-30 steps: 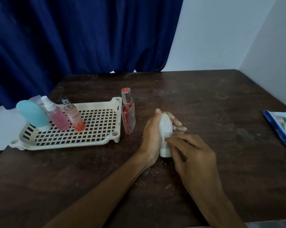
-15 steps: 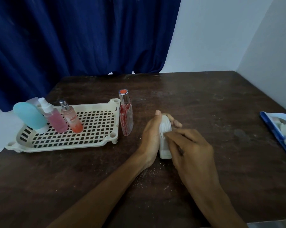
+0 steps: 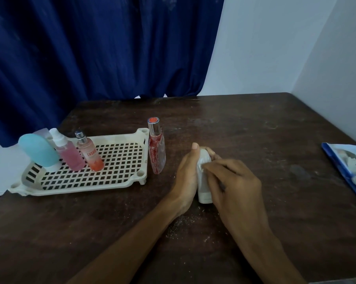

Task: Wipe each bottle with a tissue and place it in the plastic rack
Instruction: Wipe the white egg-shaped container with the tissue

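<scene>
On scuffed table, left hand grips rounded bottle; right hand pinches tissue.

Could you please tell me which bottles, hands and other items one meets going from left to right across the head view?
teal bottle → pink spray bottle → orange spray bottle → red bottle → left hand → white bottle → right hand → blue packet

Small shift: right hand climbed the white bottle

Its fingertips slid from the middle of the bottle up toward the rounded top, and hid more of the left hand's fingers on the far side.
</scene>
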The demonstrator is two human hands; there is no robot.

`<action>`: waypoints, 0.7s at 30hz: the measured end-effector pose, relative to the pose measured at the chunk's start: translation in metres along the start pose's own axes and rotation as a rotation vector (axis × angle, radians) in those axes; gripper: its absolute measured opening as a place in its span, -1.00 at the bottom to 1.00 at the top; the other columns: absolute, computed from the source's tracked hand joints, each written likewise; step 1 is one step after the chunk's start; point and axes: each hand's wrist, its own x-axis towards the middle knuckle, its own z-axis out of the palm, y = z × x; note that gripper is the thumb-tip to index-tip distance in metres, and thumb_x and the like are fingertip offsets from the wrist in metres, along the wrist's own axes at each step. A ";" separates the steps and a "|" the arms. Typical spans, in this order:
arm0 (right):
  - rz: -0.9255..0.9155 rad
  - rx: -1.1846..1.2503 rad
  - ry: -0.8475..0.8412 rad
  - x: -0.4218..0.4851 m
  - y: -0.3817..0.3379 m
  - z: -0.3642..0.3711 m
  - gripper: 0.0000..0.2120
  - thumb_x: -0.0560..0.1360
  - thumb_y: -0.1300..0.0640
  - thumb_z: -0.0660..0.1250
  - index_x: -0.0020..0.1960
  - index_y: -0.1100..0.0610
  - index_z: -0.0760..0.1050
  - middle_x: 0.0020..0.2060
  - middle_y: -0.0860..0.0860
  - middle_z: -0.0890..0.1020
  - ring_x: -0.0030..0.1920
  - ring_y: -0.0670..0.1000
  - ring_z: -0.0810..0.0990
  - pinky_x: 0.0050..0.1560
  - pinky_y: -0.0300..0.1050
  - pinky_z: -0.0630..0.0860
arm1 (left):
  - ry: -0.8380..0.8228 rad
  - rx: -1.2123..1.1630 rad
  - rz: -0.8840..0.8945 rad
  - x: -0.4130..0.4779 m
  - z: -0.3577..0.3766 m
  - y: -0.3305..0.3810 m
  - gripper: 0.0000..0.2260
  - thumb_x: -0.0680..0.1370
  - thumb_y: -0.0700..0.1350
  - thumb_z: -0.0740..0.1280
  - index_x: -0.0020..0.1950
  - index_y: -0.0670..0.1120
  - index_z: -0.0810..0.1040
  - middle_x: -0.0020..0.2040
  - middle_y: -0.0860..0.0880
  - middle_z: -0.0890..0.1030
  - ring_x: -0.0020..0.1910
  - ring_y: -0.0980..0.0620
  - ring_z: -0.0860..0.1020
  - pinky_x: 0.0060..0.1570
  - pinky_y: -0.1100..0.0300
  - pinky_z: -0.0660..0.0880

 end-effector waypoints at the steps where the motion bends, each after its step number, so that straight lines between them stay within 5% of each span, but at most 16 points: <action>1: -0.011 0.000 0.005 0.000 -0.002 0.002 -0.90 0.46 0.31 0.48 -0.03 0.20 0.70 -0.11 0.03 0.66 -0.12 -0.07 0.62 -0.05 -0.33 0.50 | -0.001 0.006 0.006 0.000 -0.001 0.001 -0.55 0.67 0.16 0.04 -0.14 -0.02 0.61 -0.12 -0.09 0.64 -0.07 -0.07 0.59 0.05 -0.01 0.51; 5: -0.046 0.039 0.010 -0.013 -0.004 0.001 -0.84 0.51 0.15 0.36 -0.05 0.18 0.70 -0.11 0.00 0.66 -0.13 -0.08 0.61 -0.09 -0.31 0.55 | -0.016 -0.030 -0.001 0.001 0.000 0.002 -0.55 0.66 0.17 0.04 -0.11 -0.09 0.58 -0.11 -0.16 0.62 -0.11 -0.10 0.58 0.03 -0.02 0.51; 10: 0.008 0.017 0.000 -0.007 0.005 -0.004 -0.86 0.42 0.32 0.51 -0.04 0.19 0.70 -0.11 0.02 0.67 -0.14 -0.06 0.63 -0.11 -0.32 0.53 | -0.021 0.007 0.013 0.000 0.001 0.000 -0.55 0.64 0.16 0.04 -0.03 -0.17 0.52 -0.14 -0.13 0.62 -0.13 -0.04 0.58 -0.02 0.06 0.53; 21: -0.018 0.048 -0.022 -0.010 0.002 -0.005 -0.88 0.41 0.30 0.50 -0.06 0.18 0.71 -0.11 -0.01 0.66 -0.13 -0.08 0.63 -0.11 -0.28 0.57 | -0.010 0.016 0.037 0.000 0.003 0.001 -0.55 0.65 0.15 0.04 -0.07 -0.17 0.53 -0.15 -0.15 0.60 -0.14 -0.07 0.56 0.00 0.03 0.51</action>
